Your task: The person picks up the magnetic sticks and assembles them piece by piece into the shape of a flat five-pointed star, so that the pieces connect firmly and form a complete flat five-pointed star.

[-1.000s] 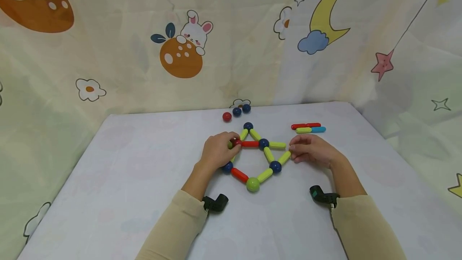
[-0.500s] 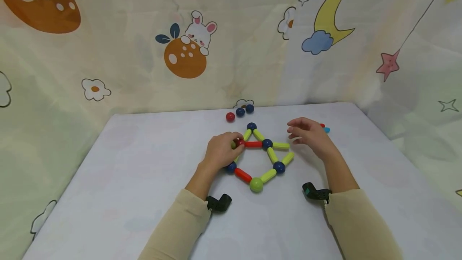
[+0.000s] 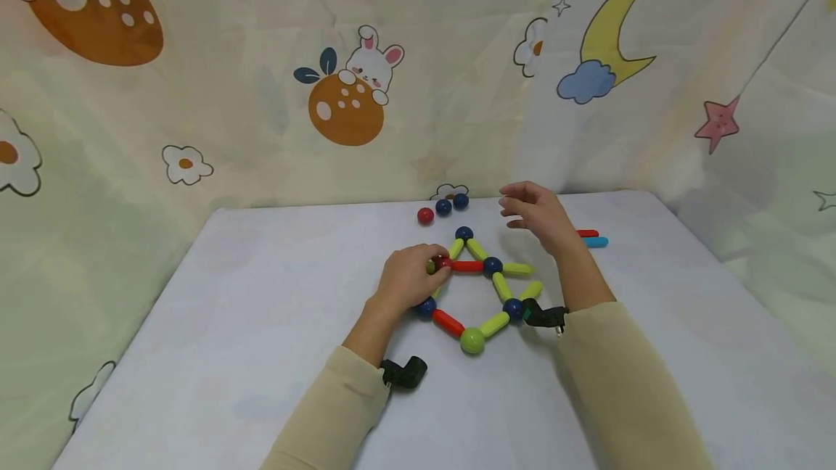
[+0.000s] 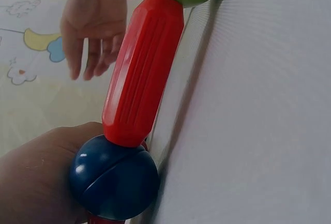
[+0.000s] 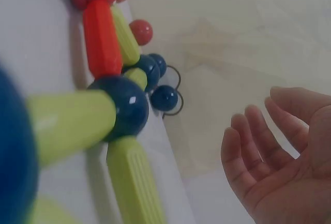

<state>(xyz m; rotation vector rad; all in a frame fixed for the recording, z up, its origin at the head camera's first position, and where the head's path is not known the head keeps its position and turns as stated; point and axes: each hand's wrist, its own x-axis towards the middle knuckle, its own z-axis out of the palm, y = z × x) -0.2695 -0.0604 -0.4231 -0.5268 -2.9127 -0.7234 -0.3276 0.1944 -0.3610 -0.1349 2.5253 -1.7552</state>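
Note:
Toy rods and balls are joined into a flat frame on the table: yellow-green rods (image 3: pixel 518 269), red rods (image 3: pixel 448 323), dark blue balls (image 3: pixel 493 266) and a green ball (image 3: pixel 472 341). At its left side my left hand (image 3: pixel 410 278) grips a red ball (image 3: pixel 444 262) with thumb and fingers; part of that ball is covered. My right hand (image 3: pixel 537 216) hovers beyond the frame's right side, fingers loosely bent and holding nothing. From the right wrist view, the same hand (image 5: pixel 279 162) appears with its palm bare. Two yellow-green rods stick out with free ends on the right.
A loose red ball (image 3: pixel 425 216) and two loose dark blue balls (image 3: pixel 443 207) lie near the table's back edge. Partly behind my right arm are a red rod (image 3: pixel 589 233) and a blue rod (image 3: pixel 596 242). A patterned cloth (image 3: pixel 261 165) hangs behind the table (image 3: pixel 274 296).
My right hand has left the free rod ends and risen away to the far left, toward the loose balls. My left hand keeps its grip on the red ball. The head view has shifted slightly.

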